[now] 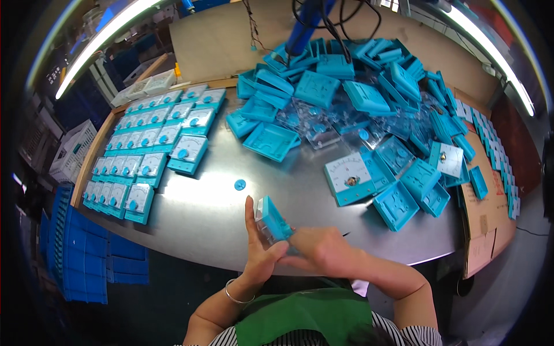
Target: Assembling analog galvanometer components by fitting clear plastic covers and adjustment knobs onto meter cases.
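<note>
My left hand is closed around a teal meter case with a clear cover, tilted on edge above the near side of the table. Its index finger stretches up alongside the case. My right hand is closed, its fingertips up against the right side of the same case. Slight blur and the curled fingers hide whatever it may hold. Just beyond my left hand, a small round blue knob lies on the metal table. To the right sits a teal meter with a white dial face.
Rows of finished-looking meters cover the table's left side. A large heap of teal cases and clear covers fills the back and right. Cardboard with more meters borders the right edge. Blue crates stand below left.
</note>
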